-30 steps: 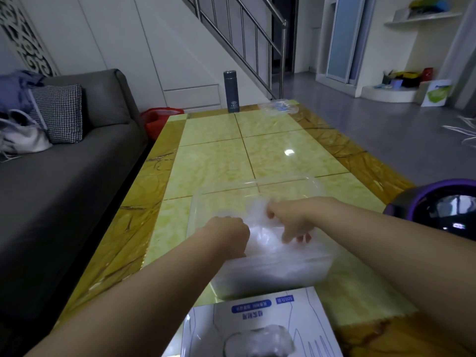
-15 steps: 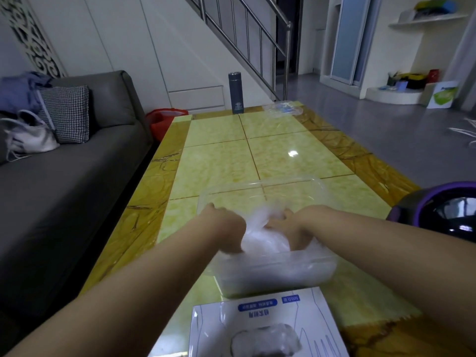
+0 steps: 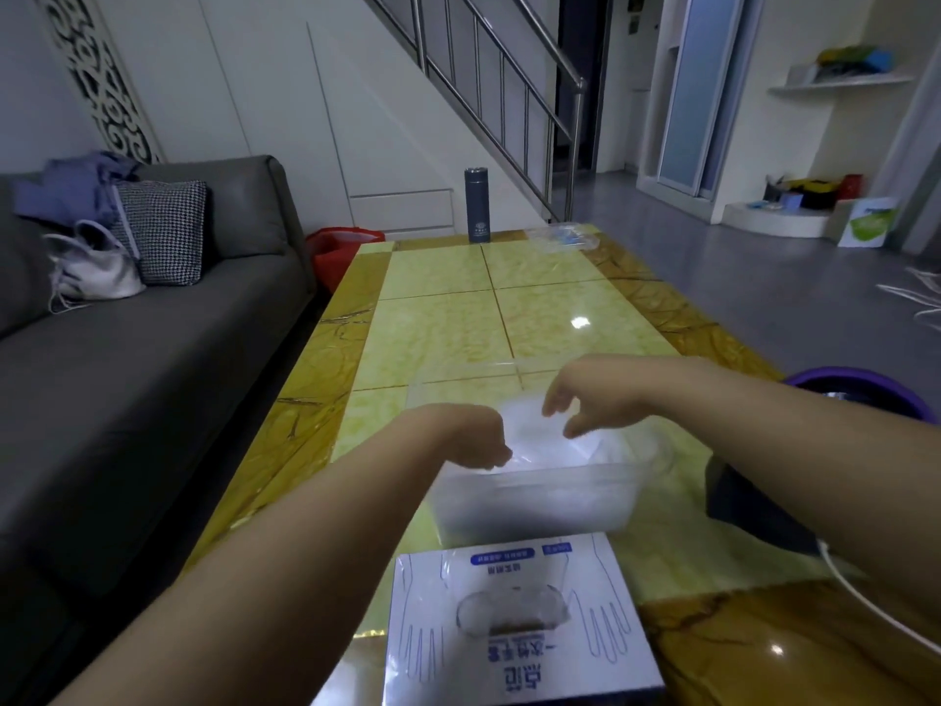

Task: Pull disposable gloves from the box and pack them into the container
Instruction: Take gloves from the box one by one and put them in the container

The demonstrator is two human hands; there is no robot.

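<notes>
Noted left hand [image 3: 476, 440] curled tight at near-left rim of clear container [image 3: 534, 501]; could not tell whether pinching film. Saw right hand [image 3: 593, 405] above, fingers loosely bent and parted. Found translucent gloves [image 3: 555, 450] heaped inside, glove box [image 3: 519, 639] just nearer on yellow tiled table [image 3: 448, 318].

1. The table [image 3: 433, 328] has the sofa [image 3: 153, 374] along its left side and the staircase [image 3: 489, 94] behind its far end.
2. The container [image 3: 534, 496] sits on the table's near part, with the gloves [image 3: 540, 435] in it.
3. The glove box [image 3: 519, 634] lies on the table just before the container.
4. The bottle [image 3: 476, 206] stands upright at the table's far edge, with a plastic packet [image 3: 562, 238] to its right.
5. The left hand [image 3: 476, 440] and right hand [image 3: 596, 400] are over the container.
6. A cushion [image 3: 163, 231] stands on the sofa, with a bag [image 3: 97, 267] just left of it.
</notes>
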